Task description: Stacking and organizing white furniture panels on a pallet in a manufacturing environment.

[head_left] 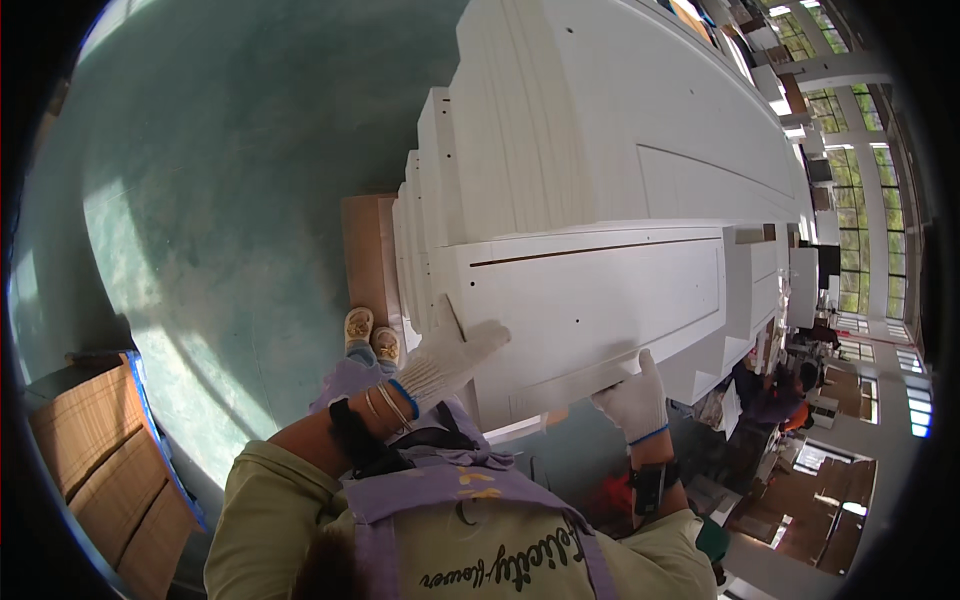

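A white panel [600, 300] lies level in front of me, with a long narrow groove near its far edge and small drilled holes. My left hand [450, 350], in a white knit glove, closes around the panel's near left corner. Its thumb rests on the top face. At the near edge, further right, my right hand [635, 402] is gloved too and grips the panel with the thumb on top; its other fingers are partly hidden beneath. Just beyond the panel rises a stack of white panels [600, 130], with holes along its stepped left ends.
A brown cardboard piece [372, 250] lies by the stack's left end. Brown boards [110, 480] with blue edging stand at lower left on the green floor [230, 200]. More white panels [750, 280] are stacked to the right. Another person [785, 395] is at the far right.
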`<action>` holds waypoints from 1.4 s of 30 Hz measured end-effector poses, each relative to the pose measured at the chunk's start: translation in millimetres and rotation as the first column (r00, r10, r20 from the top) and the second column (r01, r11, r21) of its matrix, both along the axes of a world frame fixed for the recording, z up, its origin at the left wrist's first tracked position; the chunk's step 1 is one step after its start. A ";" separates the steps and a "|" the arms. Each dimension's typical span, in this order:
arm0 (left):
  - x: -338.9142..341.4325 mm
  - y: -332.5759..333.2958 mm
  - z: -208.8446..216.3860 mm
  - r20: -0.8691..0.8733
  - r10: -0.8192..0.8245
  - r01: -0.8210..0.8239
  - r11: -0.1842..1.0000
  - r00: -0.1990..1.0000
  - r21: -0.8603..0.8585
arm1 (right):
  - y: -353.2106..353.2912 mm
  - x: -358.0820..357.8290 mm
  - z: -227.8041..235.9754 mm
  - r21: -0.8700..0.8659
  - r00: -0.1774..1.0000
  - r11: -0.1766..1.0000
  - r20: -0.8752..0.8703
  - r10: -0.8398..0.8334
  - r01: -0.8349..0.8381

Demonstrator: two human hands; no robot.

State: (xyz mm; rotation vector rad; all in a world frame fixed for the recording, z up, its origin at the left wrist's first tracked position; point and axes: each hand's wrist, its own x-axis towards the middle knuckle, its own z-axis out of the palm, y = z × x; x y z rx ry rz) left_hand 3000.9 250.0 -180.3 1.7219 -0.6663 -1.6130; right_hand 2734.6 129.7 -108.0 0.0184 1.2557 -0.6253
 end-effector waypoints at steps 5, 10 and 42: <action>6.6 2.2 24.3 -0.037 0.093 -0.097 0.989 0.995 -0.110 | -38.8 -30.8 -14.5 -0.167 0.987 0.975 -0.050 -0.154 0.144; 7.6 -1.3 39.5 0.046 0.078 -0.078 0.997 0.996 -0.005 | -60.4 -37.5 -12.8 -0.256 0.967 0.949 -0.132 -0.220 0.182; 22.5 -0.6 36.7 -0.264 -0.184 0.191 0.982 0.947 -0.001 | -159.1 -140.3 -141.2 -0.340 0.625 0.940 -0.731 -0.274 0.014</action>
